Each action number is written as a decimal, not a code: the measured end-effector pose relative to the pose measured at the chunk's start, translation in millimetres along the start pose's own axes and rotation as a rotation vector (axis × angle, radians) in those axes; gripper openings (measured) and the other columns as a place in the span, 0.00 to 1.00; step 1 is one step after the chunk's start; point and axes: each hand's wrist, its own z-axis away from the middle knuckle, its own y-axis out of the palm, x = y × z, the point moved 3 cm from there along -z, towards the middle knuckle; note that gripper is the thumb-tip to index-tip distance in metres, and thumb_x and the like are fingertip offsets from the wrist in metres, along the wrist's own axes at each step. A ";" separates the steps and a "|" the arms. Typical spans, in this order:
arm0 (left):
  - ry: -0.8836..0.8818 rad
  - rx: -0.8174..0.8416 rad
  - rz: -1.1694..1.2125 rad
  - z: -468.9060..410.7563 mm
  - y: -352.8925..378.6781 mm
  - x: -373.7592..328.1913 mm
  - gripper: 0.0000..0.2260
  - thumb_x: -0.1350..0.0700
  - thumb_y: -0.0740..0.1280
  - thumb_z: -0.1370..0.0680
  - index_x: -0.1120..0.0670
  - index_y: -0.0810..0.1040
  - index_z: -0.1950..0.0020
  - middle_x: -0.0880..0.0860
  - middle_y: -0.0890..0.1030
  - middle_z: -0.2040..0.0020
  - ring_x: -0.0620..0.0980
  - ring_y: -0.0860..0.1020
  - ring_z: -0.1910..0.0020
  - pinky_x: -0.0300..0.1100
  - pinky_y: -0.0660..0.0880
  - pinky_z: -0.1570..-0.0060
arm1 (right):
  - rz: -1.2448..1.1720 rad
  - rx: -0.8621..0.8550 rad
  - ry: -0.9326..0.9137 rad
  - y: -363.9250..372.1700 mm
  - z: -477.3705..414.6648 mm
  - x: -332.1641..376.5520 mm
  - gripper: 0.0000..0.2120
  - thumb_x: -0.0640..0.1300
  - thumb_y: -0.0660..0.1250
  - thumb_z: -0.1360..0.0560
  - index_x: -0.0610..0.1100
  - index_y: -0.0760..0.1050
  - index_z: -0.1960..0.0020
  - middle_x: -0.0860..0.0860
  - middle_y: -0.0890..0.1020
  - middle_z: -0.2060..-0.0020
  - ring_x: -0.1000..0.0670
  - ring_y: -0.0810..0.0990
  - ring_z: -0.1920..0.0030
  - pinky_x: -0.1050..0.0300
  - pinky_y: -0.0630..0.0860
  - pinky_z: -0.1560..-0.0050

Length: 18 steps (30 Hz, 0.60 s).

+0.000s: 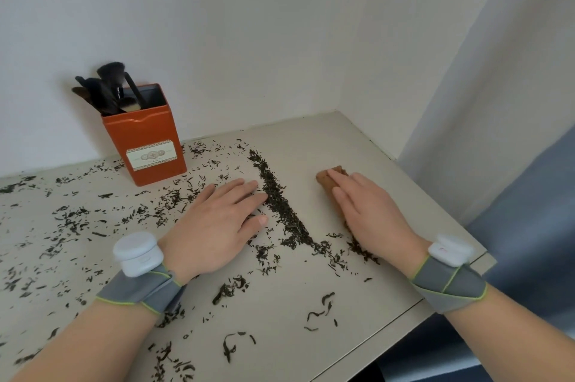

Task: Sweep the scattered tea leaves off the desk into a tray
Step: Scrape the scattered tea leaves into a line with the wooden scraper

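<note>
Tea leaves (74, 221), dark, dry and curled, lie scattered over most of the pale beige surface (357, 145), thickest to the left and toward me. A good share is drawn into a long dark ridge (280, 201) running away from me between my two hands.

My left hand (217, 221) lies flat and relaxed, fingers straight, fingertips touching the ridge from the left. My right hand (370, 213) lies with straight fingers on top of a brown wooden tray (326, 177), or what I take for the tray. The hand covers most of it, so I cannot tell its shape or which side has the lip. I see no grip round it.

What worries me:
- The ridge and the tray are apart. If I push with the left hand before the tray's edge meets the ridge, the leaves would spread over bare surface again.
- The right hand only presses down on the tray. A firm sweep could slide it toward the wall, so that leaves run under or past it.
- Loose leaves lie close to the near right edge of the surface (432, 297), and a careless wrist could knock them over it.
- Dry leaves are light and brittle, so a fast stroke may scatter or crush them.
- Leaves lie around the orange metal tin (149, 145) holding dark brushes (109, 86). A wide sweep could bump it.
</note>
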 end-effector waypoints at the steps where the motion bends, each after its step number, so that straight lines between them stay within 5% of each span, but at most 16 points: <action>1: 0.000 -0.001 0.004 0.3 -0.1 -0.1 0.27 0.35 0.45 0.16 0.40 0.57 0.18 0.41 0.53 0.16 0.44 0.47 0.17 0.54 0.46 0.19 | 0.013 -0.014 0.022 -5.8 4.6 -11.5 0.24 0.56 0.48 0.15 0.52 0.64 0.22 0.57 0.70 0.51 0.51 0.71 0.48 0.56 0.67 0.48; 8: -0.004 0.011 0.006 -0.7 0.0 0.7 0.28 0.35 0.44 0.17 0.40 0.56 0.17 0.41 0.52 0.16 0.44 0.46 0.17 0.54 0.45 0.19 | 0.127 0.000 0.168 -21.9 40.3 -62.2 0.25 0.56 0.47 0.16 0.52 0.64 0.22 0.55 0.71 0.51 0.49 0.73 0.47 0.52 0.71 0.45; 18: 0.003 0.004 0.005 -1.1 0.8 1.6 0.27 0.35 0.44 0.16 0.40 0.56 0.17 0.41 0.53 0.16 0.44 0.47 0.17 0.54 0.46 0.19 | 0.141 -0.002 -0.079 17.0 29.4 27.9 0.24 0.52 0.48 0.15 0.44 0.68 0.24 0.49 0.75 0.51 0.45 0.73 0.52 0.49 0.74 0.52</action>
